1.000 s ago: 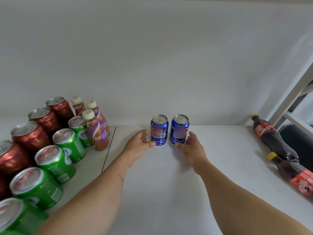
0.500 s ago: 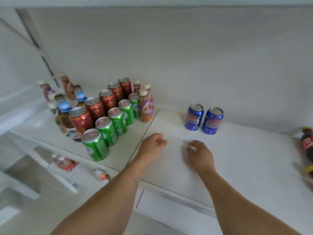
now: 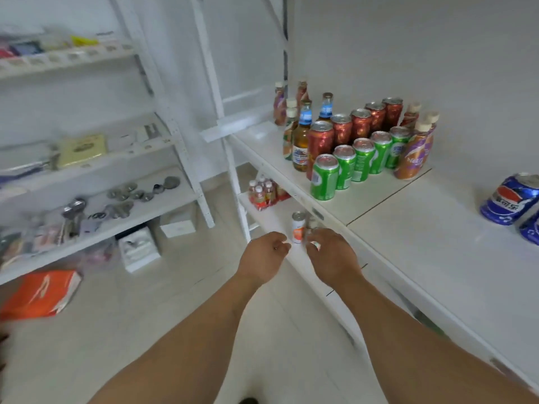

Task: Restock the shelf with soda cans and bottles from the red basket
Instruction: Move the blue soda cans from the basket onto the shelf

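My left hand (image 3: 264, 258) and my right hand (image 3: 332, 256) hang in front of the white shelf (image 3: 431, 228), both empty with loosely curled fingers, off its front edge. Two blue soda cans (image 3: 510, 199) stand on the shelf at the far right. Further left on the shelf stand a row of green cans (image 3: 350, 167), a row of red cans (image 3: 347, 129) and several small bottles (image 3: 414, 153). The red basket is not in view.
A lower shelf (image 3: 277, 220) holds a small orange-and-white can (image 3: 298, 227) and a pack of small bottles (image 3: 262, 193). A second white rack (image 3: 96, 158) with metal items stands at the left. An orange bag (image 3: 40, 293) and white boxes (image 3: 140, 249) lie on the floor.
Both hands have let go of the two blue cans and pulled back off the shelf. The view has swung left and down, so the cans now sit at the far right.
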